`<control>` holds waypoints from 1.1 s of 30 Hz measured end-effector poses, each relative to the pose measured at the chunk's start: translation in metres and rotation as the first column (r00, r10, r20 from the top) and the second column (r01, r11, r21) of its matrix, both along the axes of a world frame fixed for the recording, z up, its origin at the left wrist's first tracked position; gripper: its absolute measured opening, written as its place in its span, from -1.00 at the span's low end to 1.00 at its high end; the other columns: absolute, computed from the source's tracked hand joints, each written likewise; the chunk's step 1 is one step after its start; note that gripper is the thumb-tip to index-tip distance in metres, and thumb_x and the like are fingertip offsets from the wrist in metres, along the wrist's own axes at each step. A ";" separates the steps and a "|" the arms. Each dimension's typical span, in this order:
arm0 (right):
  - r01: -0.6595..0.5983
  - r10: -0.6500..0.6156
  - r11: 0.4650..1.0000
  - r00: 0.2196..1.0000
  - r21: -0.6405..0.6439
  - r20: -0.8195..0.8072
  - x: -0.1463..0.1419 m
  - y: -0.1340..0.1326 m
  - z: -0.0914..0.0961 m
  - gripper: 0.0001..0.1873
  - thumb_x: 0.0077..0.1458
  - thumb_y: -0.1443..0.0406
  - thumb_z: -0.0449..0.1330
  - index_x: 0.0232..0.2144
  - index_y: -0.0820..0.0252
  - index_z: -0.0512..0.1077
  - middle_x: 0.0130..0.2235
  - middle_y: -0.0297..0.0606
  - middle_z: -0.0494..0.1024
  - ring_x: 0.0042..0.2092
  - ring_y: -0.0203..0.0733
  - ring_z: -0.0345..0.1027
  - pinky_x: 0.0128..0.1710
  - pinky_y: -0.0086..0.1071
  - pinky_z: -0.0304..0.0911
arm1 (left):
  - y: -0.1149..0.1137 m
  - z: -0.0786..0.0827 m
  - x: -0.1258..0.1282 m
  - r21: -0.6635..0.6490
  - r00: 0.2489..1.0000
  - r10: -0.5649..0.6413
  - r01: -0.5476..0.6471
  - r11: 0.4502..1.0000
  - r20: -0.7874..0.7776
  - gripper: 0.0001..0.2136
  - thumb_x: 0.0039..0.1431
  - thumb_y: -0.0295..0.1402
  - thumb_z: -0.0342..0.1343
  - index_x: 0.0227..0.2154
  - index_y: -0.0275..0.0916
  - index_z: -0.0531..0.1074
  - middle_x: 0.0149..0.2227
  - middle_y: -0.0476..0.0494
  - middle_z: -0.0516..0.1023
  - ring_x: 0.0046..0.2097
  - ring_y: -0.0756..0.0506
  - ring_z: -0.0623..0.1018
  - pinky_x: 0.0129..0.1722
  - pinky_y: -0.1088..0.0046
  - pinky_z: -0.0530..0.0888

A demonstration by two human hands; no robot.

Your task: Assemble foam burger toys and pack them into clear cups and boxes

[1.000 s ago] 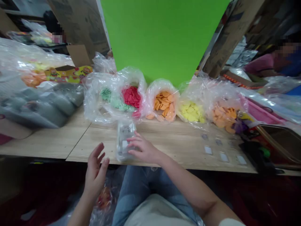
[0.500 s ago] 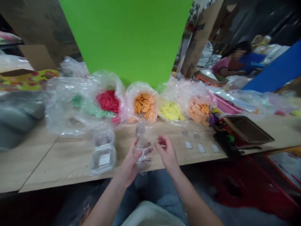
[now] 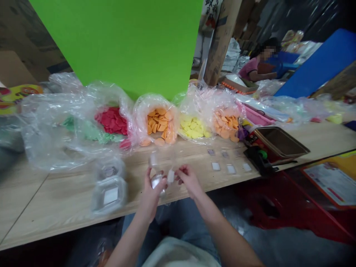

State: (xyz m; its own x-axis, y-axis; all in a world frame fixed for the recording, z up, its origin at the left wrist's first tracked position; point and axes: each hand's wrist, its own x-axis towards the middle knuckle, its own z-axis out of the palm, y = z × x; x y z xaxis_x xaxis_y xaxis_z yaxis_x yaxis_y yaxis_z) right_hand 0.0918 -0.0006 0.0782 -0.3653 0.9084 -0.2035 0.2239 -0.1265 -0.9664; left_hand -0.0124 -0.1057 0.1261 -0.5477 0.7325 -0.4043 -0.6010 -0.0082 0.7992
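My left hand (image 3: 151, 193) and my right hand (image 3: 189, 180) meet at the near edge of the wooden table (image 3: 55, 207). Both pinch a small clear plastic container (image 3: 161, 174) that has a white label. The left hand grips it from below, and the right hand's fingertips close on its right side. To the left on the table lies a stack of similar clear containers (image 3: 109, 185) inside a plastic bag.
Open plastic bags of green (image 3: 89, 130), red (image 3: 111, 120), orange (image 3: 160, 124), yellow (image 3: 193, 129) and pale orange (image 3: 226, 126) discs line the back. Small clear containers (image 3: 229, 168) lie to the right, beside a brown tray (image 3: 279, 141). A person sits far right.
My right hand has left the bagged stack, and both hands now hold a single clear container in front of me. The view has swung to the right.
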 end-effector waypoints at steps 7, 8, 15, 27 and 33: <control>0.032 -0.266 0.853 0.886 0.521 0.381 0.034 0.036 0.015 -0.58 0.00 0.28 0.11 -0.07 0.35 0.31 -0.02 0.10 0.35 0.08 0.09 0.15 0.03 -0.04 0.07 | -0.003 -0.008 -0.019 0.222 0.931 -0.259 0.203 0.954 0.259 -0.60 0.00 -0.28 0.15 -0.06 -0.25 0.35 0.09 -0.29 0.32 0.10 -0.27 0.33 0.00 0.11 0.34; -0.023 -0.228 0.831 0.898 0.557 0.377 0.027 0.028 0.017 -0.59 0.01 0.26 0.11 -0.07 0.32 0.33 -0.03 0.06 0.36 0.06 0.06 0.16 0.03 -0.08 0.09 | -0.002 -0.010 -0.018 0.240 0.919 -0.284 0.221 0.945 0.273 -0.63 0.00 -0.29 0.14 -0.10 -0.27 0.38 0.05 -0.28 0.37 0.09 -0.26 0.33 0.00 0.12 0.34; -0.151 0.106 0.929 0.983 0.339 0.150 -0.038 -0.011 0.003 -0.81 0.02 0.24 0.14 -0.32 0.23 0.42 -0.37 -0.28 0.51 -0.36 -0.29 0.37 -0.35 -0.46 0.28 | 0.010 -0.020 -0.020 0.191 0.941 -0.238 0.194 0.962 0.242 -0.71 -0.02 -0.29 0.16 -0.19 -0.20 0.42 -0.13 -0.12 0.48 -0.07 -0.15 0.45 -0.13 0.28 0.45; -0.420 -0.211 0.701 0.650 0.576 0.730 0.019 0.047 0.000 -0.56 0.15 0.19 0.01 0.05 0.25 0.25 0.08 0.05 0.28 0.12 0.06 0.08 0.04 -0.07 0.04 | -0.007 -0.036 -0.040 0.025 0.902 0.067 -0.086 0.996 0.426 -0.74 0.11 -0.11 -0.02 -0.34 -0.20 0.38 -0.24 -0.10 0.44 -0.18 -0.09 0.49 -0.11 0.17 0.44; -0.427 -0.240 0.767 0.502 0.479 0.831 0.044 0.039 -0.009 -0.45 0.17 0.13 -0.04 0.13 0.32 0.16 0.20 0.13 0.07 0.14 0.21 0.03 -0.03 0.00 0.09 | -0.009 -0.038 -0.041 0.082 0.893 0.048 -0.095 0.992 0.448 -0.64 0.12 -0.02 -0.08 -0.32 -0.23 0.39 -0.22 -0.17 0.46 -0.14 -0.14 0.49 -0.10 0.15 0.42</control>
